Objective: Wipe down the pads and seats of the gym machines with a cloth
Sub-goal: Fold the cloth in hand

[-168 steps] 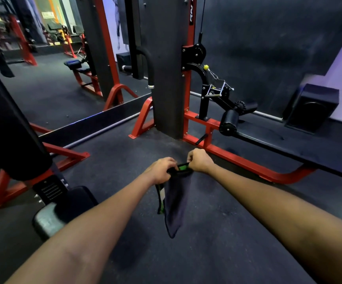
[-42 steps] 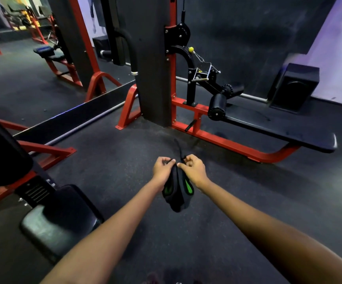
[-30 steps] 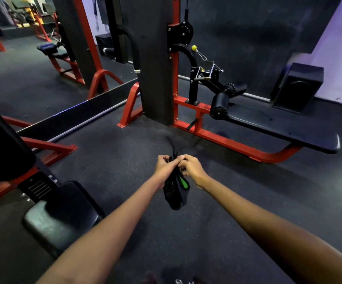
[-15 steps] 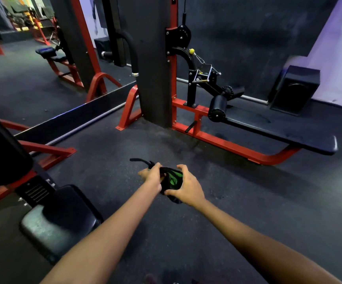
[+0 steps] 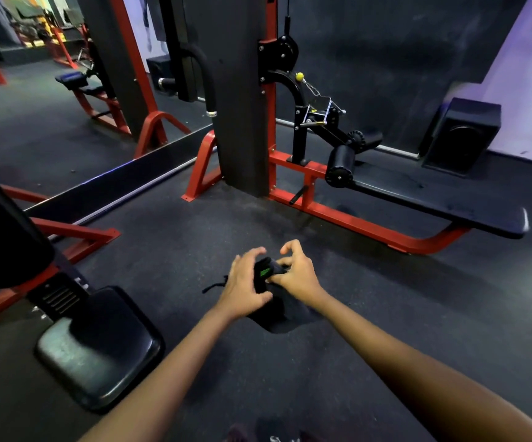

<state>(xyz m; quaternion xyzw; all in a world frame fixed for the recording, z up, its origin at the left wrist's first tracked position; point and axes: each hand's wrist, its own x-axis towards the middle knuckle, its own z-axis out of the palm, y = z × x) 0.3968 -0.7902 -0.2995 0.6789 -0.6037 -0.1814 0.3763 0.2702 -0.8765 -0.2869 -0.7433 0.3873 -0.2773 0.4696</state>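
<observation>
A dark cloth (image 5: 274, 309) with a green patch is bunched between both hands, held in the air over the floor at the centre of the view. My left hand (image 5: 245, 287) grips its left side. My right hand (image 5: 296, 275) holds its right side with thumb and forefinger raised. A black seat pad (image 5: 98, 346) of the nearer machine lies at the lower left, below its black back pad (image 5: 0, 224). The long black bench pad (image 5: 433, 199) of the red cable row machine stretches to the right, with a black roller pad (image 5: 339, 165) at its near end.
A black weight-stack column (image 5: 239, 90) on a red frame (image 5: 347, 218) stands ahead. A wall mirror (image 5: 51, 90) runs along the left. A black speaker box (image 5: 462, 135) sits at the far right wall. The floor is dark rubber.
The cloth hung down from both hands; it is now gathered into a bundle between them. My hands have come lower and closer, with the fingers of the right hand lifted.
</observation>
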